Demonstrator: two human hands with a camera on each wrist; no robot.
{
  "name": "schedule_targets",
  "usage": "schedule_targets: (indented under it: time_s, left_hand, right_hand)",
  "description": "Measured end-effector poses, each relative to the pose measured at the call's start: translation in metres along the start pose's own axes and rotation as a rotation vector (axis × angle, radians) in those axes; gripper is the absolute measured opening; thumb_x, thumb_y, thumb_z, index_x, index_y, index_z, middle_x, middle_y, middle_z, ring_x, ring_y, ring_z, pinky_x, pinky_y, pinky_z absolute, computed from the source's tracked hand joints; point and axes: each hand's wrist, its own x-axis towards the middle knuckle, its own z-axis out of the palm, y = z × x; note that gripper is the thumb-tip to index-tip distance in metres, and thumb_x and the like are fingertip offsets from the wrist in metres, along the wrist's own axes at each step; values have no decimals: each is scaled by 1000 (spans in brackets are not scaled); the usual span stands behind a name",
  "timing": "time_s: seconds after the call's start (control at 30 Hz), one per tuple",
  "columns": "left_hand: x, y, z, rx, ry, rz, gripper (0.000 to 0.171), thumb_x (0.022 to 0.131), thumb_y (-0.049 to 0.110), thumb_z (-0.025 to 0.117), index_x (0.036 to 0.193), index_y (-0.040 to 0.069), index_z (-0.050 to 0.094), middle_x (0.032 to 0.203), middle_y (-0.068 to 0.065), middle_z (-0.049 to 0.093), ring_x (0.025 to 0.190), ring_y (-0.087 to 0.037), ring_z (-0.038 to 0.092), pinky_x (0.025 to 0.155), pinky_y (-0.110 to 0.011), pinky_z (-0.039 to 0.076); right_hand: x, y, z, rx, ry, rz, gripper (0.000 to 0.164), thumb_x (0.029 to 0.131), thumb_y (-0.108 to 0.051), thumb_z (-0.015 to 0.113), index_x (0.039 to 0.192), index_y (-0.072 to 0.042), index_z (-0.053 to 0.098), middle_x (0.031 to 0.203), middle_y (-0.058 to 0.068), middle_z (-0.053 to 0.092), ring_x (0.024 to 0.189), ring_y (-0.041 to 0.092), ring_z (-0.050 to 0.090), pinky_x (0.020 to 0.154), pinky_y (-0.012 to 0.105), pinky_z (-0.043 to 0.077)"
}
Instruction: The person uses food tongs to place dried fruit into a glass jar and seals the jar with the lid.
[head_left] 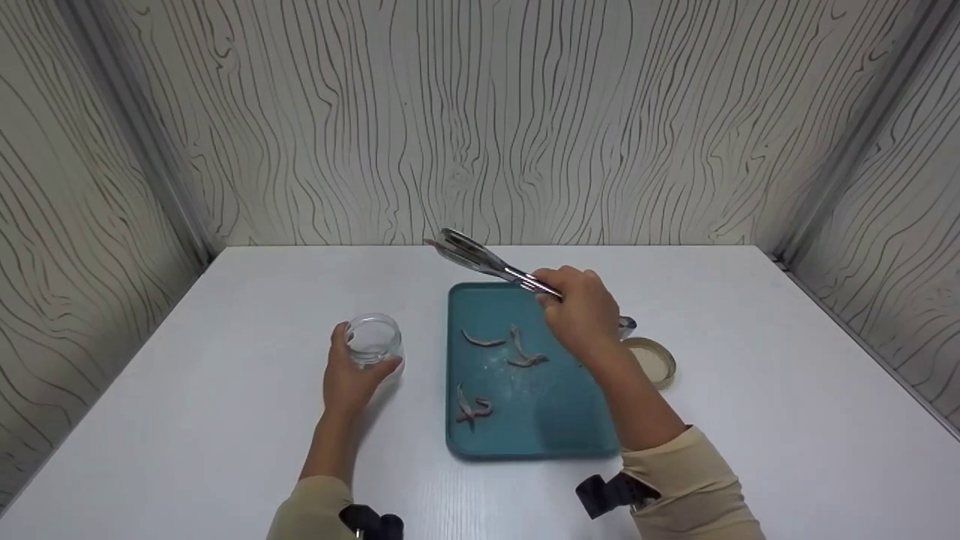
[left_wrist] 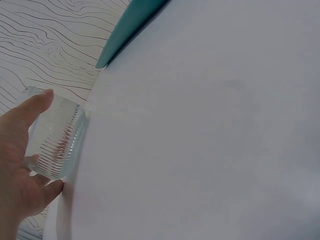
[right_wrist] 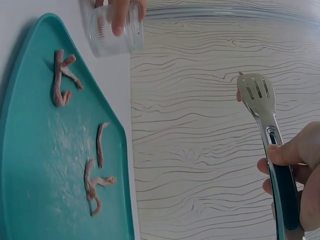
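Note:
My left hand (head_left: 351, 381) grips a clear glass jar (head_left: 375, 327) standing on the white table, fingers and thumb around its side. Something reddish shows through the jar's ribbed glass (left_wrist: 62, 142) in the left wrist view. My right hand (head_left: 581, 309) holds metal tongs (head_left: 480, 259) above the far edge of a teal tray (head_left: 536, 446), their slotted heads pointing left. A small pinkish, meat-like strip (right_wrist: 239, 92) pokes out between the tong heads; most of it is hidden. Several similar thin strips (head_left: 484, 343) lie on the tray.
A round lid (head_left: 660, 352) with a gold-coloured rim lies right of the tray, partly behind my right forearm. The tray lies to the right of the jar. A wood-grain patterned wall (head_left: 480, 120) rises behind the table.

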Motion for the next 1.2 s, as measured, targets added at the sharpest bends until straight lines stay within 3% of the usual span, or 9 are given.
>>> schedule_targets:
  time_s: [0.4, 0.53, 0.63, 0.73, 0.83, 0.97, 1.2]
  left_hand:
    - [0, 2, 0, 50, 9, -33, 89, 64, 27, 74, 132, 8, 20, 132, -14, 31, 120, -30, 28, 97, -45, 23]
    - [0, 3, 1, 71, 8, -46, 91, 64, 29, 74, 133, 7, 18, 134, -14, 30, 122, -30, 26, 98, -45, 22]
    - [0, 2, 2, 63, 12, -43, 91, 64, 28, 74, 133, 7, 19, 133, -15, 30, 121, -30, 27, 98, -45, 22]
    - [0, 2, 3, 48, 14, -30, 90, 64, 28, 75, 132, 7, 20, 132, -15, 32, 120, -30, 28, 98, -45, 22]
    - [0, 2, 3, 44, 17, -10, 90, 64, 28, 75, 132, 5, 21, 132, -17, 32, 120, -31, 29, 97, -45, 23]
    - [-1, 1, 2, 46, 23, 7, 90, 63, 29, 75, 132, 5, 21, 131, -17, 33, 119, -30, 30, 97, -44, 24]
    - [-2, 0, 2, 27, 30, -1, 88, 62, 28, 75, 131, 8, 24, 129, -15, 37, 117, -30, 33, 96, -44, 26]
  right_hand:
    - [-9, -20, 36, 43, -31, -34, 23, 77, -6, 62, 99, -11, 65, 83, 2, 60, 73, 20, 50, 58, 33, 44]
    - [-12, -24, 48, 51, -36, -37, 22, 76, -5, 63, 97, -11, 66, 82, 1, 62, 75, 19, 56, 75, 37, 44]
    - [-15, -25, 58, 50, -49, -39, 22, 75, -4, 63, 96, -10, 66, 83, 1, 63, 76, 17, 58, 90, 39, 36]
    - [-19, -26, 66, 39, -66, -32, 21, 75, -4, 63, 95, -11, 67, 82, 0, 63, 75, 17, 57, 88, 39, 38]
    - [-22, -28, 71, 24, -78, -12, 20, 75, -5, 63, 93, -13, 68, 79, -2, 62, 71, 16, 54, 73, 36, 44]
    - [-25, -31, 77, 3, -88, 12, 20, 75, -8, 64, 94, -14, 68, 80, -2, 62, 70, 16, 51, 58, 32, 43]
    - [-31, -32, 87, -40, -93, 3, 23, 74, -9, 65, 95, -15, 68, 84, 0, 63, 72, 19, 51, 55, 33, 43]
